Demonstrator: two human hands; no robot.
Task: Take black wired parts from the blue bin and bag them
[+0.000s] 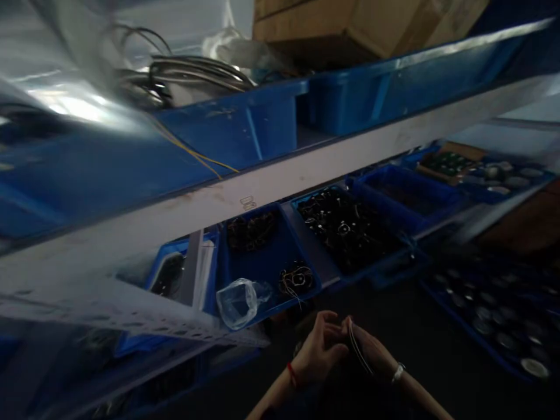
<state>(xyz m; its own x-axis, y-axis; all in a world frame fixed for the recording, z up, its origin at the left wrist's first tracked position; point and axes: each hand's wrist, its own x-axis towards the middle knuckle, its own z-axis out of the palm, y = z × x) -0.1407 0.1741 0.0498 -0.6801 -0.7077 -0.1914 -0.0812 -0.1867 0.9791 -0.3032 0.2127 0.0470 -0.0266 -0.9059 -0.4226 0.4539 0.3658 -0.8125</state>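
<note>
Your two hands meet low in the view, at about 6 o'clock, held close in front of your body below the shelf rail — a sensible spot, since the thin wire needs both sets of fingers working near each other. Your left hand (321, 350), with a red band at the wrist, curls its fingers toward the right hand (370, 350), which wears a pale bracelet. Between them runs a thin pale wire (357, 350); it seems to be pinched by both hands, though the dim, blurred picture does not let you tell exactly how tightly the fingers close on it.

The wire's long axis runs from about 11 o'clock down to 5 o'clock, curving slightly across the back of your right hand.

Just above your hands, at 12 o'clock, sits a blue bin (266, 262) holding a small wire coil (296, 279) and a clear plastic bag (240, 300) hanging at its front edge — within easy reach. To 1 o'clock, a second bin (394, 256) is packed with dark parts.
</note>
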